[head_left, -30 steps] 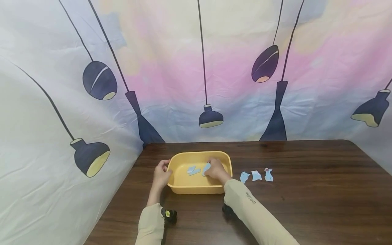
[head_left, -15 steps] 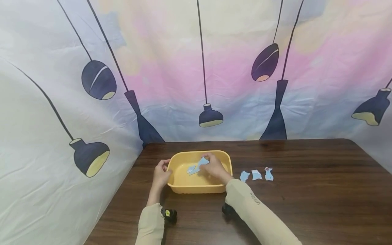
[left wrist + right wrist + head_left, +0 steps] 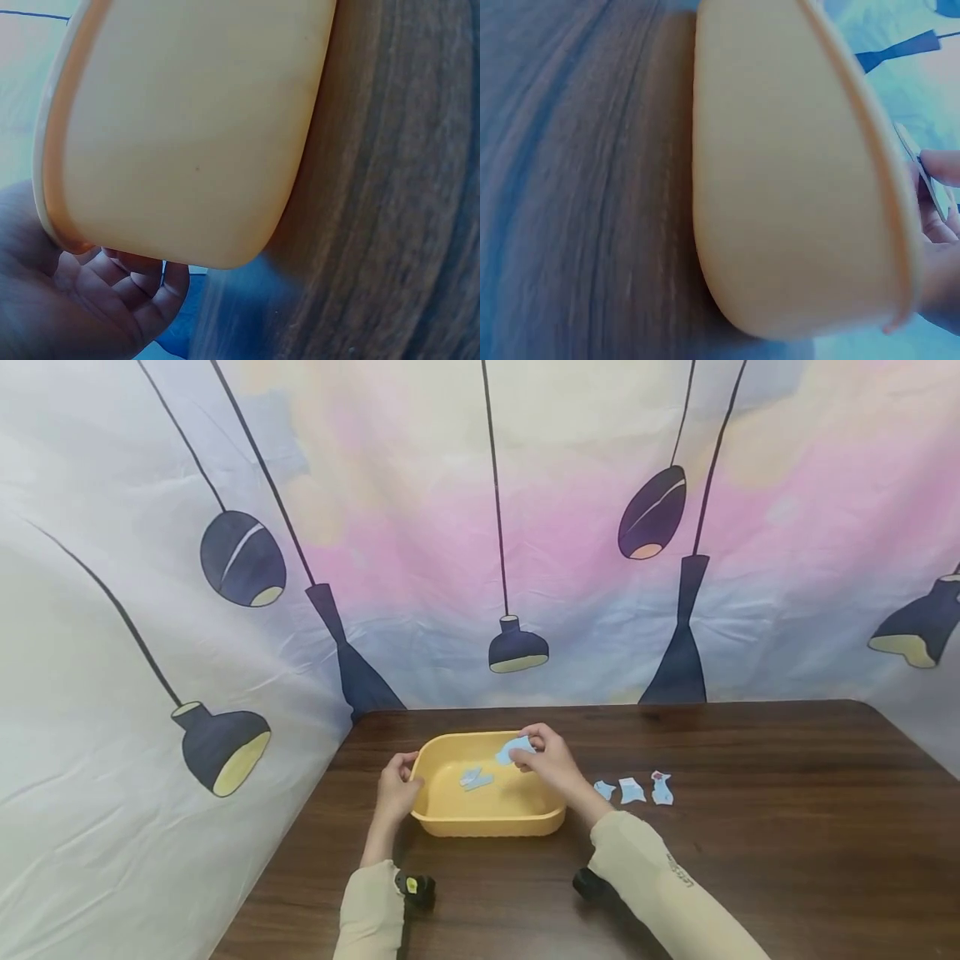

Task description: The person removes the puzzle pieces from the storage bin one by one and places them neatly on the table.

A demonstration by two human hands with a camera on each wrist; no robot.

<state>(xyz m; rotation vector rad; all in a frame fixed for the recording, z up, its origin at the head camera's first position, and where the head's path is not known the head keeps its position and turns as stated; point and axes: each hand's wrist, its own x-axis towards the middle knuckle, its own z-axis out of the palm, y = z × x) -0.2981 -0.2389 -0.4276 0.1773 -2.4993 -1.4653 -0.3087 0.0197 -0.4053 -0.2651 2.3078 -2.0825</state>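
In the head view a yellow plastic basin [image 3: 487,827] stands on the table. My left hand [image 3: 396,787] grips its left rim, thumb over the edge and the other fingers outside, as the left wrist view also shows. Above the basin's right side, my right hand [image 3: 553,762] pinches a flat light-blue puzzle piece [image 3: 513,749] between thumb and fingers. In the right wrist view this thin puzzle piece [image 3: 927,176] appears edge-on beyond the rim, and much of the hand lies outside the picture. Light-blue pieces [image 3: 477,782] lie on the basin floor left of centre.
To the right of the basin, three light-blue pieces lie in a row: a left one [image 3: 604,790] partly behind the right wrist, a middle one [image 3: 632,791], and one with a red mark [image 3: 662,788]. A printed cloth [image 3: 442,568] hangs behind the brown table [image 3: 795,827].
My right hand has lifted the puzzle piece off the basin floor and moved up and rightward, near the far right rim. My left hand has stayed on the left rim.
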